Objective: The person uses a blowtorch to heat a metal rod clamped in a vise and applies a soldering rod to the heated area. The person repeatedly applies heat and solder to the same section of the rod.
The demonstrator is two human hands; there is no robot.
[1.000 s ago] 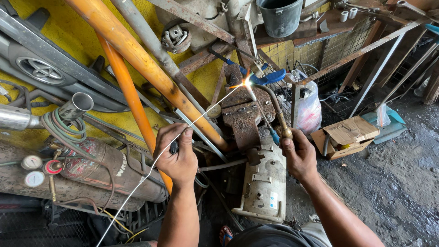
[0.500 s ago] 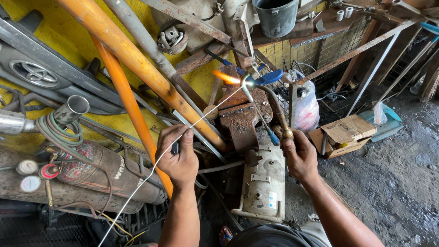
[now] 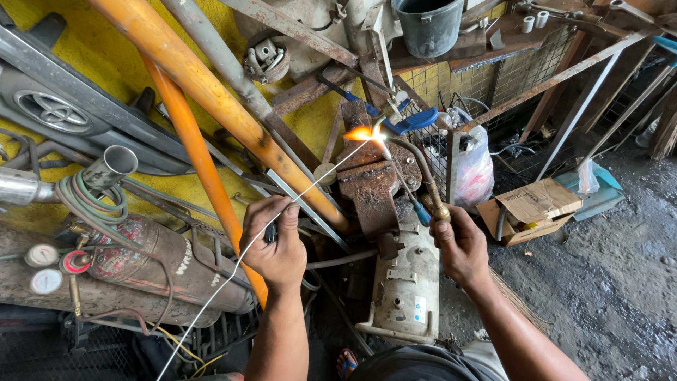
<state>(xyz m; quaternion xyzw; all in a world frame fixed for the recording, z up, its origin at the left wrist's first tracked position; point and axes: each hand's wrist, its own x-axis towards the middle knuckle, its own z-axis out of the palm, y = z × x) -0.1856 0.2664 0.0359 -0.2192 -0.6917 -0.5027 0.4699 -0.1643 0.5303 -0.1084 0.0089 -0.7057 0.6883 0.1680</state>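
While the heavy, rusted vise (image 3: 371,187) sits fixed on its pale metal base (image 3: 402,289) and plainly will not shift under any touch, everything the hands manage here is far lighter and more delicate. Behind it lean a thick orange pipe (image 3: 211,92) and a grey one, stiff and weighty by the look of them, with a worn gas cylinder (image 3: 159,264) and its gauges lying at the left. The right hand (image 3: 462,247) is closed in a full fist around the brass grip of the welding torch (image 3: 423,176), whose curved neck rises to the flame (image 3: 361,132) burning just above the vise jaws. I judge the torch rigid and moderately heavy, pulled at by its hoses, and safe to hold only at that lower handle, well away from the hot tip. The left hand (image 3: 275,243) has its fingers curled shut, pinching the thin filler rod (image 3: 296,194), which runs from below the wrist up to the flame. That rod looks light, springy and smooth enough to slip, so a grip near its middle, as here, should steady the far end; the tip by the flame would be too hot to touch. What small piece is being heated at the jaws I cannot tell through the glare.
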